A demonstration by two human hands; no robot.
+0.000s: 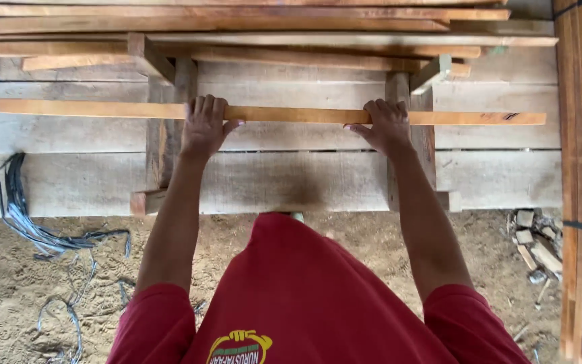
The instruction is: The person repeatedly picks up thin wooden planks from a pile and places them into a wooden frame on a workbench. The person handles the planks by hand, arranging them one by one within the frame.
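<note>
Over the pale plank table [506, 178], both hands grip one long, thin reddish-brown wooden slat [291, 114].
Left hand [203, 125] and right hand [389, 125] curl over it, well apart, slat lying crosswise below the stacked boards [237, 27].

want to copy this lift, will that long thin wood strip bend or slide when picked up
The wood strip probably stays fairly stiff: it lies straight between the left hand and right hand. Its long overhanging ends may sag or swing a little. It looks light for its length, and its flat faces make rolling unlikely.
</note>
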